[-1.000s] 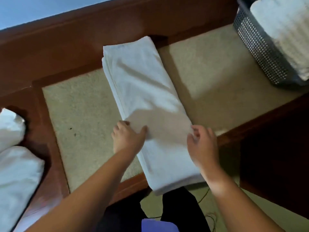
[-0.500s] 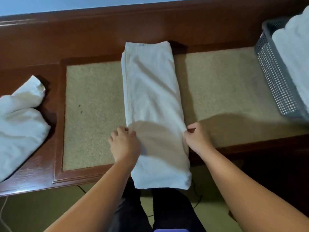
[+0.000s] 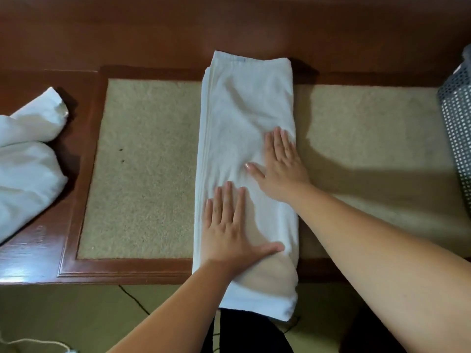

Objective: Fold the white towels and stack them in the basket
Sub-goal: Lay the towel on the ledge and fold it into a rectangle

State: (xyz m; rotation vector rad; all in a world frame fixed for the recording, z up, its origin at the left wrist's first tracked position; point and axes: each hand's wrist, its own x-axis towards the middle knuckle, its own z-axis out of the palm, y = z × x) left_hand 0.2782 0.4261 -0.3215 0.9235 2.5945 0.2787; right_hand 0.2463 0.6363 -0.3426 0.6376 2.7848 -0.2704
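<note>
My left hand (image 3: 230, 226) is flat, fingers straight & spread, palm down on the near half of the folded towel (image 3: 244, 118), thumb out to the right. Right hand (image 3: 281, 165) same deal: flat, open, pressing the towel's right side a bit further up, gripping nothing. Towel's a long narrow strip running away from me across the beige inlay of the wooden table (image 3: 142, 164), near end hanging over the front edge. Unfolded white towels (image 3: 28, 159) piled at far left. Grey mesh basket (image 3: 456, 118) at the right edge, mostly out of shot.
</note>
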